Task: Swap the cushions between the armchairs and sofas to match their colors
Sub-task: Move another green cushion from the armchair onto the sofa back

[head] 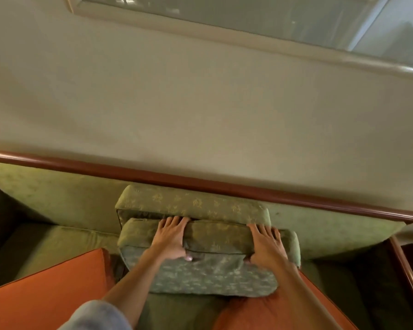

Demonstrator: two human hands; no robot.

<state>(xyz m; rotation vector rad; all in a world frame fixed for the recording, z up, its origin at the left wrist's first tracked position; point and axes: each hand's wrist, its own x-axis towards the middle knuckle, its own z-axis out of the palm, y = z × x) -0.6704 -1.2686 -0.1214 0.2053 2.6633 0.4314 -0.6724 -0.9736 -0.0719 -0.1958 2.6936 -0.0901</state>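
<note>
A person leans over a green upholstered sofa (pixel 65 201) with a dark polished wooden top rail (pixel 200 183), both hands on a green cushion. At far left, an orange fabric cushion (pixel 48 289) lies flat on the sofa seat, its near corner cut off by the frame's edge. Next to it, the left hand (pixel 171 241) grips a green leaf-patterned square cushion (pixel 208 270) along its upper edge, fingers curled over the top and thumb pressed into the front face; the forearm runs down to a pale blue sleeve (pixel 98 315), only partly seen. Behind this cushion, a second green patterned cushion (pixel 193 203) stands against the sofa back, its lower half hidden. The right hand (pixel 266 246) holds the same front cushion near its right end, fingers wrapped over the top, thumb mostly out of sight. Below the right forearm lies another orange cushion (pixel 255 313), largely covered and cropped. At upper right, a pale-framed window (pixel 248 27) crosses the beige wall (pixel 177 103); what lies beyond its glass is too blurred to read.
</note>
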